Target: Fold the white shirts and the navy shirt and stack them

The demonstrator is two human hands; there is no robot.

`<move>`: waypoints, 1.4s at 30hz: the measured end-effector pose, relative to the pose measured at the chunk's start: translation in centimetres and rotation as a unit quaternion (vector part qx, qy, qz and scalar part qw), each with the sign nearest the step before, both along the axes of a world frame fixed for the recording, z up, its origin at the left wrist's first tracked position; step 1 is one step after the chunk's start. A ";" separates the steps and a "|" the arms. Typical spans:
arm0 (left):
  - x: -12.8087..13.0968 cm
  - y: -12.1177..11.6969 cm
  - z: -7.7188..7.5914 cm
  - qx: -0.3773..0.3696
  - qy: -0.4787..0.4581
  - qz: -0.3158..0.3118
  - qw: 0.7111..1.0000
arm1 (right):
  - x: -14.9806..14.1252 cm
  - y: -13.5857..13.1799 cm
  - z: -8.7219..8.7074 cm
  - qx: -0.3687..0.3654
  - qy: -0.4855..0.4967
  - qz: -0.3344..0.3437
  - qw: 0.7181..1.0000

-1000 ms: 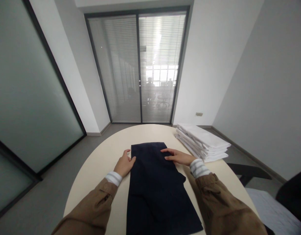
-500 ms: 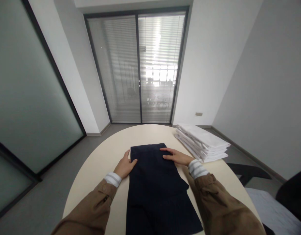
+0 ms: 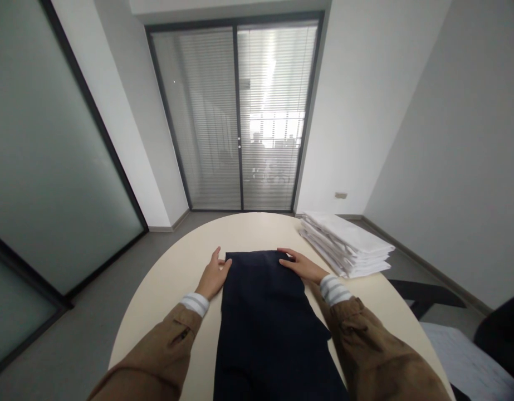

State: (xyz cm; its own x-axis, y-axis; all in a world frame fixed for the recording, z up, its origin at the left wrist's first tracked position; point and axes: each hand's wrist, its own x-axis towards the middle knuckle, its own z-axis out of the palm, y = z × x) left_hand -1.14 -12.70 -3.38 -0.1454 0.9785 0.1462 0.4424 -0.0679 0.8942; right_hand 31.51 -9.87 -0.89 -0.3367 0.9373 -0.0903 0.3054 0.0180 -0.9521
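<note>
A dark navy garment, apparently folded trousers, lies lengthwise toward me on the round cream table. Its near end runs out of view at the bottom. Beside the far left corner is my left hand, open, with the thumb touching the cloth edge and the fingers spread beside it. At the far right corner rests my right hand, its index finger stretched along the far edge and its thumb apart on the cloth. The other right fingers are mostly hidden.
A stack of folded white cloth stands at the table's right rim, close to my right hand. Past that side are a dark chair part and a pale seat. A glazed door with blinds is beyond the table.
Both hands have shifted slightly toward the garment's far corners. The far edge now lies straighter and a little nearer me, and the bulge on the right side has moved nearer too.
</note>
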 end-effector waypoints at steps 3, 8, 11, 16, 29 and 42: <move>0.4 1.3 0.2 0.023 0.023 0.014 0.999 | -0.3 0.9 -1.3 0.048 -0.010 -0.033 0.998; 1.1 3.0 0.4 0.061 0.030 0.021 0.997 | -0.1 1.2 -1.7 0.094 -0.002 -0.028 0.995; 1.7 3.4 0.8 0.077 -0.035 0.008 0.996 | 0.0 1.2 -1.5 0.073 0.018 -0.020 0.997; 2.2 4.2 1.2 0.084 -0.105 0.024 0.991 | -0.2 1.6 -1.6 0.053 0.058 -0.054 0.995; 1.9 4.3 -0.1 0.016 -0.060 -0.024 0.998 | 0.3 2.1 -1.6 0.049 -0.020 -0.038 0.998; 1.7 1.5 0.5 0.023 0.066 -0.002 0.998 | 0.3 0.3 0.8 0.039 -0.093 -0.009 0.995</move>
